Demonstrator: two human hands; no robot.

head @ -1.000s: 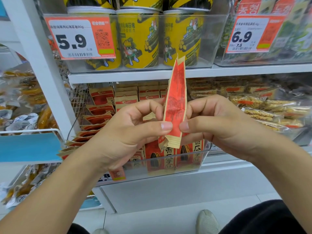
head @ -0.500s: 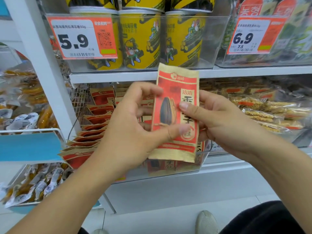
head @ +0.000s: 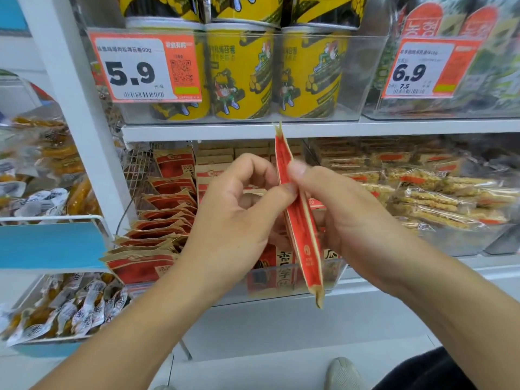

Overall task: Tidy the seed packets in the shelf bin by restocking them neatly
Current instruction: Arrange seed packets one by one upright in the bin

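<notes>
Turned edge-on since half a second earlier, the flat red-and-tan paper seed packet (head: pixel 298 220) stood nearly upright before the clear plastic shelf bin (head: pixel 284 282), pinched between the left hand (head: pixel 236 218) and right hand (head: pixel 349 209), fingers clamped on it.

Left orange price tag (head: pixel 146 66) on the clear bin before my yellow canisters: "5.9", "90g", QR code, barcode. Right price tag (head: pixel 427 68): "6.9", beneath it "7.5".
</notes>
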